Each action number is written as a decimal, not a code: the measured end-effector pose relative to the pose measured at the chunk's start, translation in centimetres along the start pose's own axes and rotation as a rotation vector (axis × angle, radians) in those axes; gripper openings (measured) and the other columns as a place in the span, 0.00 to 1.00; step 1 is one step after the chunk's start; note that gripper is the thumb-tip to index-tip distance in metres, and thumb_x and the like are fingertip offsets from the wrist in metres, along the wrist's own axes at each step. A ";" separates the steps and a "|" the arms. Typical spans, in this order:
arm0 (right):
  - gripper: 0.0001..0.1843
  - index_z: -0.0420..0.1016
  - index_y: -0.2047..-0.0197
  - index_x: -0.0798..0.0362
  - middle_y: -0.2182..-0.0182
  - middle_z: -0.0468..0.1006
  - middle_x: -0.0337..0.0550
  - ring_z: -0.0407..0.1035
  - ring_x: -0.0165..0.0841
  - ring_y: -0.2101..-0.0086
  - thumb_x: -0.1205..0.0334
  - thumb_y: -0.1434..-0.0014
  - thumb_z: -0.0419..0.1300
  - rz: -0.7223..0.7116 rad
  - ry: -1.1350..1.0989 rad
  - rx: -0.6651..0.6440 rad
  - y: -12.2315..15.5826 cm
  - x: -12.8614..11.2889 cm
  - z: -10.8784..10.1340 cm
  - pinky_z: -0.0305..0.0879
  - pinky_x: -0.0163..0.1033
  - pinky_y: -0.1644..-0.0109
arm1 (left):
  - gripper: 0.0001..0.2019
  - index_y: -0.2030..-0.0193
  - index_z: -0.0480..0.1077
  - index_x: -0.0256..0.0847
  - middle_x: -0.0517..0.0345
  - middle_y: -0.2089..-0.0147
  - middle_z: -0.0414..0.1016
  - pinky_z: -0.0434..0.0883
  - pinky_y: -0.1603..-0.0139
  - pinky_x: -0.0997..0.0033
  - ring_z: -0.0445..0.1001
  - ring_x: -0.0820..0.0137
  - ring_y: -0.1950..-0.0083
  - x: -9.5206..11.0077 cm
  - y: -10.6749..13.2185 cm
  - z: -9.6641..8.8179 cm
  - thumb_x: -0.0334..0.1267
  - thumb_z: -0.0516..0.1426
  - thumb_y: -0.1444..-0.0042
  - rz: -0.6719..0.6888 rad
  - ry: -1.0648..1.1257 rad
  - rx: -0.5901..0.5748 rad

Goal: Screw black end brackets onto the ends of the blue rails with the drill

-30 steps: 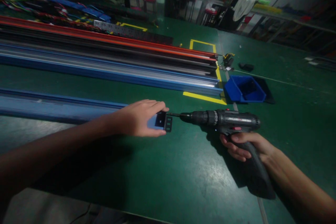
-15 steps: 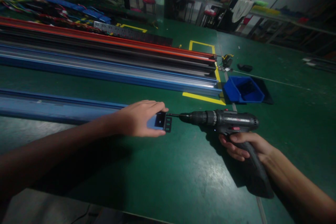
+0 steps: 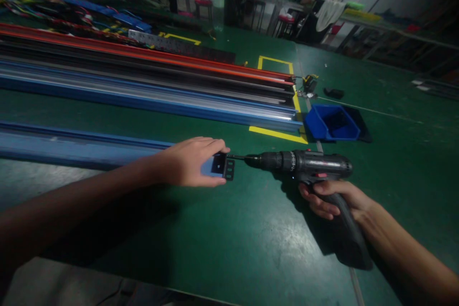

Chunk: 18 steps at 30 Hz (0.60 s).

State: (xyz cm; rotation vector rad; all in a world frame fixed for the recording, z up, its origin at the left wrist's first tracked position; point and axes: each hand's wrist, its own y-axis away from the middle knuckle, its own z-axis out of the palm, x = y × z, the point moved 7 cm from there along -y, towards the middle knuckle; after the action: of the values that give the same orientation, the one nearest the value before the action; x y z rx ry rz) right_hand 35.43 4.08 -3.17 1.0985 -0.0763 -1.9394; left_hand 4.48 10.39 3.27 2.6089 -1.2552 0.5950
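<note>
Bracket [image 3: 225, 170] sits at the blue rail's [image 3: 86, 147] end, left hand [image 3: 188, 162] clasping that end; right hand [image 3: 353, 196] grips the cordless drill [image 3: 317, 165], bit [image 3: 238, 157] at the bracket's upper edge: fastening looks under way, unfinished.

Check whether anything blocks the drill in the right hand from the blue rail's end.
Nothing visible does: the power drill in the right hand points its bit at the end of the blue rail, beside the black bracket. The left hand grips that end, one finger near the bit.
</note>
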 end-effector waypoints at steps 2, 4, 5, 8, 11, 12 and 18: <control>0.10 0.84 0.59 0.63 0.73 0.77 0.41 0.59 0.17 0.85 0.64 0.40 0.68 0.002 0.003 0.007 0.1 0.0 0.0 0.70 0.27 0.77 | 0.27 0.42 0.66 0.40 0.51 0.47 0.76 0.67 0.44 0.65 0.76 0.61 0.46 0.0 0.0 0.0 0.58 0.61 0.39 0.007 -0.001 0.005; 0.11 0.84 0.58 0.63 0.73 0.77 0.41 0.58 0.17 0.85 0.63 0.40 0.68 -0.002 0.001 0.012 0.1 -0.1 0.1 0.70 0.27 0.77 | 0.27 0.42 0.66 0.41 0.51 0.47 0.77 0.67 0.44 0.65 0.76 0.61 0.46 0.0 0.0 0.0 0.58 0.61 0.39 0.009 -0.005 0.008; 0.11 0.84 0.57 0.63 0.73 0.77 0.41 0.58 0.17 0.85 0.63 0.40 0.68 -0.003 0.001 0.011 0.1 -0.1 0.1 0.70 0.27 0.77 | 0.27 0.42 0.66 0.40 0.51 0.48 0.77 0.67 0.44 0.65 0.77 0.61 0.46 0.0 0.0 0.0 0.58 0.61 0.39 0.008 -0.006 0.008; 0.12 0.84 0.55 0.63 0.72 0.77 0.42 0.59 0.17 0.85 0.63 0.39 0.68 -0.004 0.002 -0.002 0.0 -0.2 0.2 0.69 0.27 0.77 | 0.27 0.42 0.66 0.40 0.51 0.47 0.77 0.67 0.44 0.65 0.77 0.61 0.46 0.0 0.0 -0.1 0.57 0.61 0.39 0.008 -0.005 0.011; 0.12 0.84 0.55 0.63 0.71 0.77 0.43 0.59 0.17 0.84 0.64 0.39 0.67 -0.010 0.002 -0.026 -0.1 -0.2 0.3 0.69 0.27 0.77 | 0.27 0.42 0.66 0.40 0.51 0.47 0.77 0.67 0.44 0.64 0.77 0.61 0.46 0.1 0.0 -0.1 0.57 0.61 0.39 0.008 0.000 0.013; 0.12 0.84 0.54 0.63 0.71 0.77 0.43 0.60 0.18 0.84 0.64 0.39 0.67 -0.012 0.004 -0.035 -0.1 -0.2 0.4 0.69 0.27 0.76 | 0.27 0.42 0.66 0.40 0.51 0.47 0.77 0.68 0.44 0.64 0.77 0.61 0.46 0.0 0.0 -0.1 0.57 0.61 0.39 0.006 0.001 0.011; 0.16 0.82 0.50 0.63 0.66 0.81 0.51 0.61 0.18 0.84 0.63 0.37 0.65 -0.010 0.015 -0.089 -0.2 -0.3 0.7 0.70 0.28 0.75 | 0.28 0.40 0.66 0.40 0.49 0.46 0.76 0.68 0.42 0.62 0.76 0.60 0.44 -0.1 0.0 0.0 0.58 0.61 0.39 -0.010 0.010 -0.005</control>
State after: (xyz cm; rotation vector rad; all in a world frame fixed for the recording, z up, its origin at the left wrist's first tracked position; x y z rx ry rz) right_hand 34.84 4.18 -2.64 1.0563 0.0231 -1.9250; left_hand 4.43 10.45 3.28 2.6034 -1.2389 0.6022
